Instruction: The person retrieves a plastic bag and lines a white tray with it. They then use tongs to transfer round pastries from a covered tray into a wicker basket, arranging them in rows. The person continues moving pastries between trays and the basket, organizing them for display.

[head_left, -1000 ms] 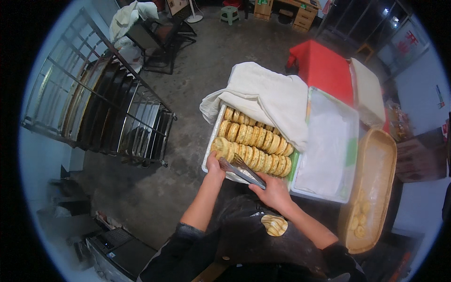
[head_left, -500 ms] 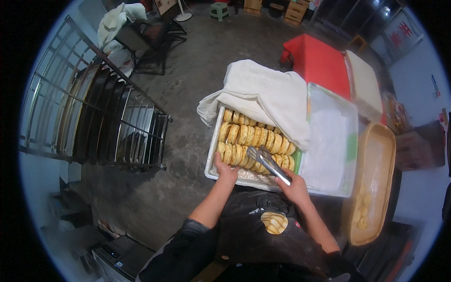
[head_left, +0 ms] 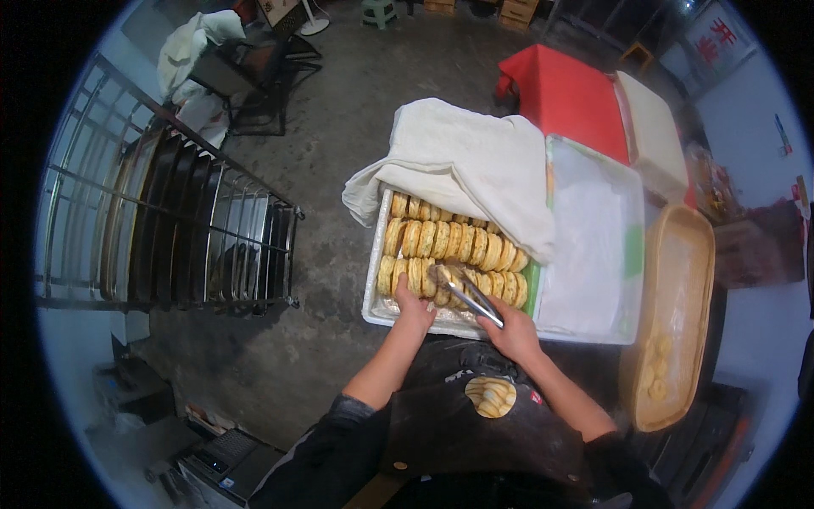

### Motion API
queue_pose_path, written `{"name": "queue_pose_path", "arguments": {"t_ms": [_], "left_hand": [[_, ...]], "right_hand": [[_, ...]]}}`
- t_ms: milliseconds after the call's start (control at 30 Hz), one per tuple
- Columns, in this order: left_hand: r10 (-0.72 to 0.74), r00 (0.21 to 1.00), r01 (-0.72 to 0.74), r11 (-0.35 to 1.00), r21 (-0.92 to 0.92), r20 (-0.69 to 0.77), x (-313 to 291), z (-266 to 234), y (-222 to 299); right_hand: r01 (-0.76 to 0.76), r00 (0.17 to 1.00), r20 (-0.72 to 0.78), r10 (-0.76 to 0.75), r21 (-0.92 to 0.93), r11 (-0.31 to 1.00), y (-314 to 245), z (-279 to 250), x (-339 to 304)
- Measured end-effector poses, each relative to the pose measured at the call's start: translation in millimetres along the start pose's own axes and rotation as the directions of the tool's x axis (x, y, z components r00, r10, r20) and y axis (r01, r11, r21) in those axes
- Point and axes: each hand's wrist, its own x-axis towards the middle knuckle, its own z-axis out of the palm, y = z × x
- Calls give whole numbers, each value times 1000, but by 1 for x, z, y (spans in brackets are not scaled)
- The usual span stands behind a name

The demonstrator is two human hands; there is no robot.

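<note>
A white foam box (head_left: 374, 287) holds rows of round golden flat pastries (head_left: 426, 239) standing on edge. At the left end of the near row, my left hand (head_left: 414, 310) rests against the pastries with fingers apart; some fingertips are hidden. My right hand (head_left: 514, 334) is closed around the handle end of metal tongs (head_left: 471, 299). The tongs' jaws lie over the middle of the near row; whether they pinch a pastry I cannot tell. A white cloth (head_left: 466, 161) covers the far part of the box.
Right of the box stand a white-lined tub (head_left: 638, 254) and a long woven basket (head_left: 697, 318) with a few pale rounds. A red cloth (head_left: 564, 97) covers something behind. At left is a metal rack (head_left: 170, 204) of trays; a chair (head_left: 246, 72) stands beyond it.
The tongs and my right hand have moved left along the near row. My left hand has shifted slightly right along the pastries. The whole view has shifted a little.
</note>
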Motion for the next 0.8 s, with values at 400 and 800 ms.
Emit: {"name": "queue_pose_path", "arguments": {"t_ms": [400, 800], "left_hand": [[-192, 948, 189, 981, 36, 255, -29, 20, -25], [-234, 972, 233, 972, 35, 23, -28, 26, -34]], "right_hand": [[-287, 951, -106, 291, 51, 956, 5, -27, -39], [-309, 934, -156, 321, 95, 946, 19, -23, -50]]}}
